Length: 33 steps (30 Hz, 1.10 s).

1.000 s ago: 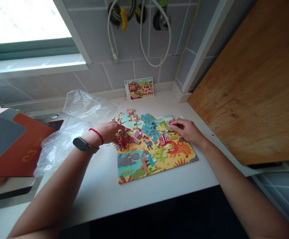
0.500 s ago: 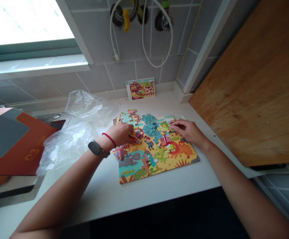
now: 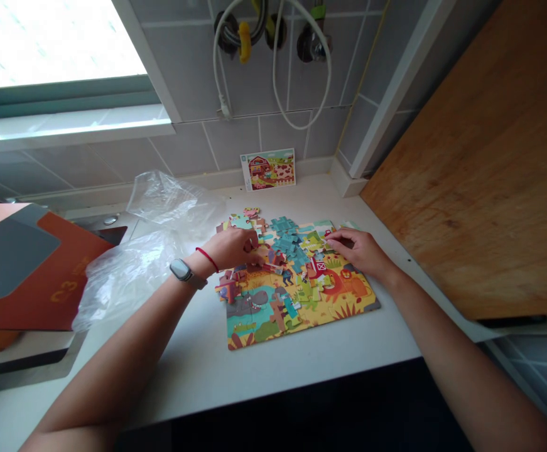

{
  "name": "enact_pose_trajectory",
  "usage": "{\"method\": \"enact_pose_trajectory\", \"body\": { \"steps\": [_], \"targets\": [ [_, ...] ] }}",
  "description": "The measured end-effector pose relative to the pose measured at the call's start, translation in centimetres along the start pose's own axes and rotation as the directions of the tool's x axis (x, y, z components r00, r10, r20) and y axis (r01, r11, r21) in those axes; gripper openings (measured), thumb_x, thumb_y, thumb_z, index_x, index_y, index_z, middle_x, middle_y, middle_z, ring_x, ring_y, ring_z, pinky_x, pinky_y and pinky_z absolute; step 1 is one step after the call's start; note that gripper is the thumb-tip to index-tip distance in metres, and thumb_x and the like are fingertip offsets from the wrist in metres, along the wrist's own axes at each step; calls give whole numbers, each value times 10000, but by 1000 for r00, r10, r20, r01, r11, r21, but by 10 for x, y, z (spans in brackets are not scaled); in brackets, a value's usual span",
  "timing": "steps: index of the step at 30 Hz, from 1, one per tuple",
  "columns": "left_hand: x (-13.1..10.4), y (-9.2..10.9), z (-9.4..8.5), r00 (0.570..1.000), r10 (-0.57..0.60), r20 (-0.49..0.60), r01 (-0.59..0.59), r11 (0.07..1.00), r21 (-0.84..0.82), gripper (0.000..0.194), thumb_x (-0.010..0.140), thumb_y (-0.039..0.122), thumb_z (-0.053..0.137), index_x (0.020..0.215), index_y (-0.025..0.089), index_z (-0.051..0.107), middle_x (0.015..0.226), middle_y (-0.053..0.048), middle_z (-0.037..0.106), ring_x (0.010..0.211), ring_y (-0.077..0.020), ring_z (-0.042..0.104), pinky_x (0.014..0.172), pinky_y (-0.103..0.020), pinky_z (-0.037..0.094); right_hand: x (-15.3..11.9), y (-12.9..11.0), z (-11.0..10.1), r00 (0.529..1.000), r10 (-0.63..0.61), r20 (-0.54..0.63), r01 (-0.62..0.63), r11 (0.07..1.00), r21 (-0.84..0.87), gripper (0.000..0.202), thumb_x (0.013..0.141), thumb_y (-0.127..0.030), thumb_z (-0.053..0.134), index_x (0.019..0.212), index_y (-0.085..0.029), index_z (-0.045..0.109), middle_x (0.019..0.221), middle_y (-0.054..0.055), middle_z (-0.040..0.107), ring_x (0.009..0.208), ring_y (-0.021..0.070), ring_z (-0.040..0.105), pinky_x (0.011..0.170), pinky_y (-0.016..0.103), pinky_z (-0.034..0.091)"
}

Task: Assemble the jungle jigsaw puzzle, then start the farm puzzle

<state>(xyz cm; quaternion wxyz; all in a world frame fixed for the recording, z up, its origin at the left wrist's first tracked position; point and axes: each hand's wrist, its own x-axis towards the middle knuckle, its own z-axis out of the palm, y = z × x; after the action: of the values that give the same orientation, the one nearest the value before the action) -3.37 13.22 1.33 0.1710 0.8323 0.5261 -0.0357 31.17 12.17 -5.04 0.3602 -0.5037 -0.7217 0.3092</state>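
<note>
A colourful animal puzzle lies on the white counter, with loose pieces heaped over its upper part. My left hand is over its left side, fingers curled at red and brown pieces; a puzzle piece shows at the fingertips. At the right edge my right hand pinches a small piece with thumb and forefinger. Between the hands lie teal pieces in a pile and green pieces. A picture card of a barn leans against the wall behind.
Crumpled clear plastic bags lie left of the puzzle, beside an orange and grey box. A wooden panel stands at the right. A white cable hangs on the tiled wall.
My left hand's fingers have lifted and spread slightly off the red pieces. The right hand keeps nearly the same place. The whole view has shifted slightly.
</note>
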Motion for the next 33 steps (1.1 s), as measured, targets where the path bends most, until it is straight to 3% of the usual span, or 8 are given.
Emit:
{"method": "enact_pose_trajectory", "body": {
  "steps": [3, 5, 10, 13, 18, 24, 28, 33],
  "targets": [
    [-12, 10, -3, 997, 42, 58, -46, 997, 65, 671, 721, 384, 865, 1309, 222, 584, 1072, -74, 770, 930, -262, 724, 703, -294, 480, 0, -1, 0, 1000, -4, 3, 4, 1000, 1, 298, 897, -477, 688, 914, -202, 802, 973, 90, 796, 889, 251, 734, 832, 369, 569],
    [-19, 17, -2, 997, 38, 64, -48, 986, 162, 769, 722, 319, 860, 1395, 206, 507, 1179, -132, 741, 1024, -305, 718, 733, -314, 494, 0, -1, 0, 1000, -5, 4, 5, 1000, 4, 295, 895, -475, 688, 906, -203, 802, 969, 90, 794, 890, 253, 733, 829, 369, 569],
    [-23, 26, 0, 994, -11, 104, -5, 988, 152, 549, 835, 238, 729, 1337, 207, 510, 1075, -106, 760, 967, -293, 733, 705, -311, 498, 0, -1, 0, 1000, -2, 2, 2, 1000, 2, 295, 895, -471, 685, 916, -202, 803, 943, 81, 791, 861, 241, 727, 795, 351, 565],
    [-24, 27, -3, 992, -29, 120, 17, 995, 98, 507, 842, 289, 735, 1299, 206, 531, 1057, -91, 765, 988, -300, 731, 734, -327, 513, 0, 0, 0, 1000, -5, 5, 5, 1000, 1, 302, 900, -478, 682, 924, -202, 800, 938, 78, 790, 852, 234, 726, 773, 337, 560],
    [-27, 37, 0, 991, -61, 120, 47, 993, 111, 663, 798, 425, 813, 1339, 181, 518, 1201, -155, 713, 1083, -345, 703, 805, -379, 536, 1, 3, 0, 1000, -3, 14, 3, 1000, -13, 294, 910, -467, 676, 936, -203, 801, 955, 81, 792, 859, 236, 728, 767, 335, 561],
    [-27, 45, 10, 994, -72, 86, 56, 983, 174, 524, 929, 392, 666, 1365, 170, 477, 1104, -160, 706, 998, -352, 717, 751, -389, 525, 1, 6, 1, 1000, -14, 16, 14, 1000, 8, 265, 909, -430, 669, 923, -200, 801, 963, 79, 798, 877, 233, 728, 784, 330, 574],
    [-32, 42, 16, 999, -40, 24, 37, 993, 116, 530, 883, 404, 686, 1317, 174, 486, 1056, -127, 702, 1006, -339, 702, 820, -408, 524, 1, 9, 3, 1000, -24, -5, 24, 999, 25, 265, 905, -425, 662, 912, -197, 799, 952, 75, 801, 875, 231, 731, 792, 330, 572],
    [-49, 35, 16, 995, -71, -74, 77, 994, 83, 531, 807, 259, 697, 1287, 188, 482, 1147, -133, 643, 1017, -301, 683, 871, -406, 534, 3, 13, 5, 999, -35, -16, 35, 999, 38, 257, 895, -415, 661, 896, -197, 799, 952, 69, 808, 829, 218, 728, 781, 327, 573]
  ]
}}
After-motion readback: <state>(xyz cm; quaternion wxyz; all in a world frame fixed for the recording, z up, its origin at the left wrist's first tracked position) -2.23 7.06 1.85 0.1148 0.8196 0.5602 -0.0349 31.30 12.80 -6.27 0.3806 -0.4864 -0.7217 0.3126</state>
